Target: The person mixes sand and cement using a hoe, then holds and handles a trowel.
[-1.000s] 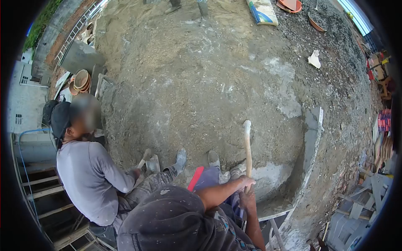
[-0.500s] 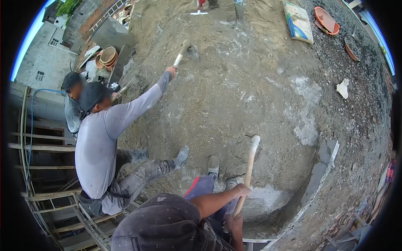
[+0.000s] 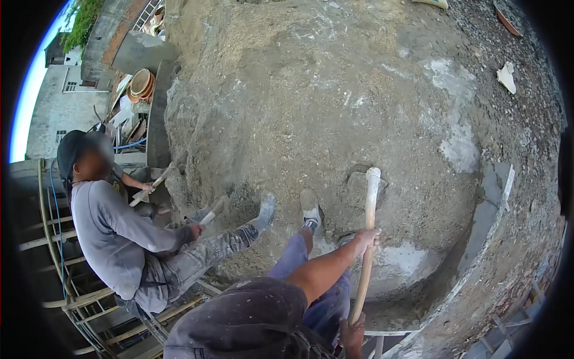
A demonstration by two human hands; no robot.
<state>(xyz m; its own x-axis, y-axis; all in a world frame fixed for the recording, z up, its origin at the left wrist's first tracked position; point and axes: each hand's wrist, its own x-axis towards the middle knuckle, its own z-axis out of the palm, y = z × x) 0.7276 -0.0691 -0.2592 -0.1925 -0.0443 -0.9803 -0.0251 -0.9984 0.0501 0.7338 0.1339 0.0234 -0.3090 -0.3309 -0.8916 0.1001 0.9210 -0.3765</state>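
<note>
Bumpy gray ground (image 3: 287,131) fills the middle of the view. Between four and five o'clock is a long wooden handle (image 3: 364,272), its pale end (image 3: 373,173) pointing up toward twelve. The person's left hand (image 3: 366,238) has its grip wrapped round it near four. The right hand (image 3: 351,330) holds it lower down, at five. At eight, a co-worker (image 3: 104,233) holds another tool (image 3: 209,216). Round tubs (image 3: 142,85) are stacked at ten. One white scrap (image 3: 506,78) lies at two.

There are three tool handles (image 3: 368,206), two co-workers (image 3: 110,224), one ladder (image 3: 144,16) and one white scrap (image 3: 506,78)
</note>
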